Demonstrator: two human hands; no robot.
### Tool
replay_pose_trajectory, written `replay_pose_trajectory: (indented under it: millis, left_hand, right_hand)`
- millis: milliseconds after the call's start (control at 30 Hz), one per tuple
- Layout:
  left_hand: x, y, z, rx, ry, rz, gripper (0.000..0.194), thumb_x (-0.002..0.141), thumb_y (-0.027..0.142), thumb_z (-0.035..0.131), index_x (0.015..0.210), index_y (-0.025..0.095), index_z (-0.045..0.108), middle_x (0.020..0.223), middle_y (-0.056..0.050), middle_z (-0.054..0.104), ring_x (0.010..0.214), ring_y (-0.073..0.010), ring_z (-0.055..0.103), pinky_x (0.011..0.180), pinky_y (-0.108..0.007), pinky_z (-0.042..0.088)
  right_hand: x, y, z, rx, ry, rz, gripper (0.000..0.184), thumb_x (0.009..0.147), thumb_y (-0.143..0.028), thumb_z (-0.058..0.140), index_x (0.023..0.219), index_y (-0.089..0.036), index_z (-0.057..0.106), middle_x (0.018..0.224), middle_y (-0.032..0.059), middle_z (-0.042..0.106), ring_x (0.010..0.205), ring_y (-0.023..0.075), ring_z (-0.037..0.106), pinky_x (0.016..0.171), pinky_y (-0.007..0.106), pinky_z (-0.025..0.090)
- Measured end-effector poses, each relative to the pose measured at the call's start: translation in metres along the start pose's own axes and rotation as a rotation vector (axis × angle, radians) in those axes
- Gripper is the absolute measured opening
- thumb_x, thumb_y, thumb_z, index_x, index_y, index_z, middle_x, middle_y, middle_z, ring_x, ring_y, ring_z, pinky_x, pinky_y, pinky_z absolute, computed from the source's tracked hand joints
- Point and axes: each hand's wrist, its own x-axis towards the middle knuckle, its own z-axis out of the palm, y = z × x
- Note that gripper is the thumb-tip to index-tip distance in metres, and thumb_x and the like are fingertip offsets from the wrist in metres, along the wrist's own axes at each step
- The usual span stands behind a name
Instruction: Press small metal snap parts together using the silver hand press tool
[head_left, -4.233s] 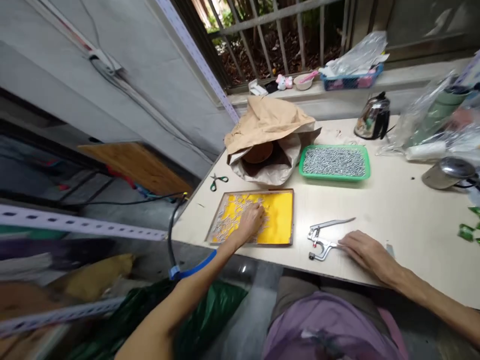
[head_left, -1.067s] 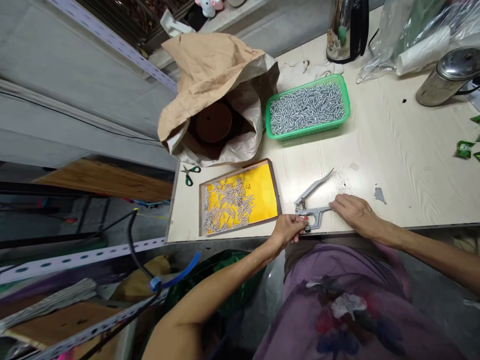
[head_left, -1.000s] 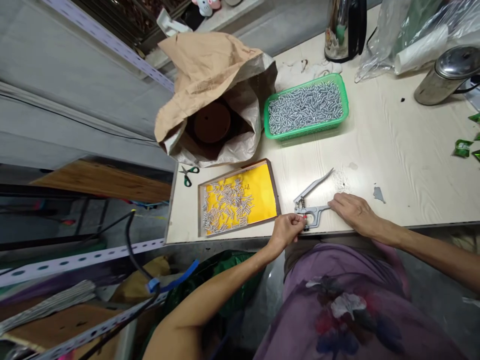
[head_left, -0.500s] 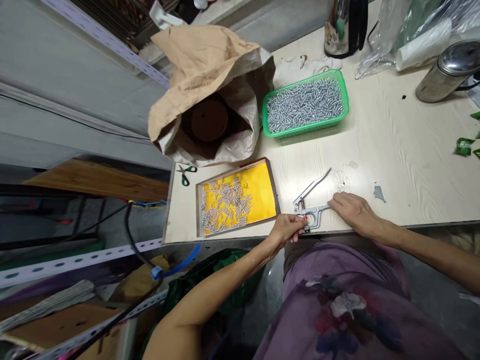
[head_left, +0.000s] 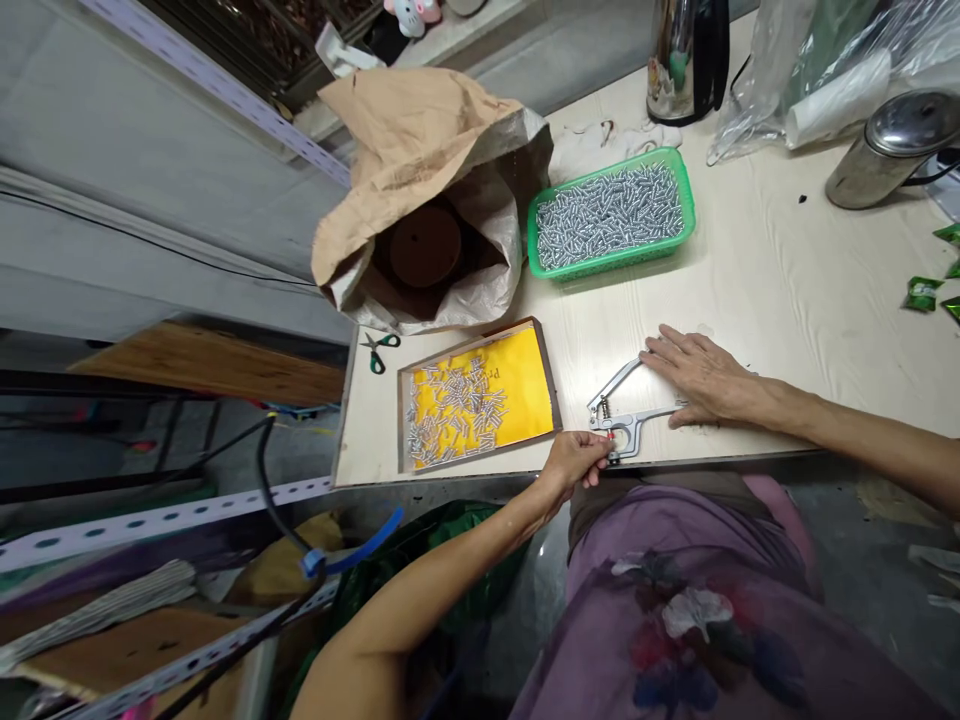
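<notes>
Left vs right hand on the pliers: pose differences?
Left hand is pinched at the red part of the pliers; right hand is open, fingers spread.
Right hand spans the ends of both handles; left hand is at the head end.
Both are bare and at the same tool.

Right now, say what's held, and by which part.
The silver metal pliers: right hand open across both handle ends, left hand at the jaw end. Whether the left fingers pinch anything cannot be told.

Tray lining (head_left: 528,377), plain yellow; basket (head_left: 611,265), green.
Scissor handles, dark green; apron (head_left: 600,600), purple, printed red, blue, white.
</notes>
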Motion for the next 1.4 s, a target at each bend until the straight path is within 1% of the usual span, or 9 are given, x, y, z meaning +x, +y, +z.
replay_pose_trajectory:
  millis: [233,467,567,667,800,933,1100,1233,1400]
  left_hand:
    - [0.0,-0.002,0.002,0.009,0.014,-0.013,0.021,0.082,0.029,0.07,0.076,0.01,0.062,0.046,0.009,0.051,0.028,-0.0012,0.039,0.031,-0.014,0.026]
    - [-0.002,-0.008,-0.002,0.118,0.019,0.03,0.03,0.087,0.034,0.062,0.067,0.013,0.058,0.046,0.008,0.048,0.032,-0.0032,0.038,0.035,-0.017,0.027]
    - [-0.008,-0.012,-0.006,0.383,0.161,0.314,0.034,0.089,0.04,0.058,0.068,0.014,0.061,0.051,0.004,0.051,0.046,-0.0081,0.049,0.046,-0.019,0.036]
    - [-0.007,-0.006,0.002,0.674,0.336,0.756,0.025,0.088,0.04,0.061,0.095,0.016,0.066,0.081,-0.003,0.065,0.079,-0.0171,0.062,0.071,-0.027,0.049]
    - [0.014,0.015,0.025,0.983,0.323,1.067,0.052,0.085,0.038,0.065,0.129,0.015,0.048,0.125,-0.016,0.058,0.113,-0.028,0.054,0.093,-0.042,0.047]
    - [0.034,0.033,0.036,1.123,0.23,1.11,0.06,0.084,0.032,0.067,0.134,0.01,0.04,0.132,-0.019,0.051,0.115,-0.0295,0.05,0.097,-0.044,0.045]
    - [0.039,0.045,0.034,1.158,0.148,1.098,0.051,0.085,0.037,0.065,0.126,0.013,0.046,0.112,-0.013,0.056,0.106,-0.0286,0.051,0.09,-0.044,0.047]
    - [0.041,0.053,0.034,1.165,0.098,1.114,0.033,0.085,0.036,0.066,0.109,0.016,0.055,0.103,-0.009,0.057,0.1,-0.0257,0.051,0.087,-0.04,0.047]
    - [0.045,0.055,0.036,1.122,0.062,1.106,0.018,0.09,0.034,0.06,0.092,0.016,0.059,0.091,-0.007,0.057,0.093,-0.023,0.052,0.081,-0.037,0.047]
  right_hand:
    - [0.013,0.004,-0.006,-0.027,-0.022,-0.031,0.078,0.064,-0.062,0.073,0.124,-0.016,0.051,0.113,0.0145,0.059,0.105,0.0323,0.051,0.087,0.044,0.039]
    - [0.013,-0.005,-0.016,-0.094,-0.088,-0.03,0.043,0.07,-0.044,0.077,0.099,-0.016,0.061,0.099,0.0117,0.061,0.089,0.0263,0.051,0.074,0.037,0.038]
    - [0.011,-0.008,-0.012,-0.087,-0.071,-0.011,0.033,0.073,-0.038,0.076,0.092,-0.015,0.061,0.096,0.0116,0.061,0.088,0.0255,0.05,0.072,0.036,0.037]
    - [0.009,-0.01,-0.009,-0.087,-0.076,0.007,0.033,0.073,-0.036,0.077,0.092,-0.015,0.061,0.095,0.0115,0.061,0.088,0.0251,0.051,0.072,0.035,0.038]
    - [0.006,-0.012,-0.01,-0.081,-0.092,0.054,0.049,0.066,-0.038,0.083,0.102,-0.014,0.06,0.101,0.0129,0.061,0.092,0.0268,0.052,0.074,0.036,0.042]
    - [-0.001,-0.012,-0.012,-0.052,-0.116,0.06,0.06,0.064,-0.034,0.084,0.113,-0.014,0.057,0.109,0.0137,0.06,0.099,0.0281,0.052,0.078,0.038,0.045]
    - [-0.01,-0.014,-0.008,-0.007,-0.063,0.076,0.036,0.073,-0.021,0.077,0.104,-0.014,0.06,0.097,0.0107,0.06,0.092,0.0252,0.053,0.074,0.035,0.044]
    - [-0.012,-0.015,-0.008,0.012,-0.046,0.143,0.03,0.075,-0.023,0.077,0.099,-0.012,0.062,0.095,0.0105,0.06,0.09,0.024,0.052,0.072,0.033,0.04]
    - [-0.009,-0.013,-0.009,-0.023,-0.082,0.101,0.011,0.083,-0.024,0.069,0.085,-0.015,0.064,0.082,0.0075,0.061,0.084,0.0217,0.051,0.071,0.032,0.032]
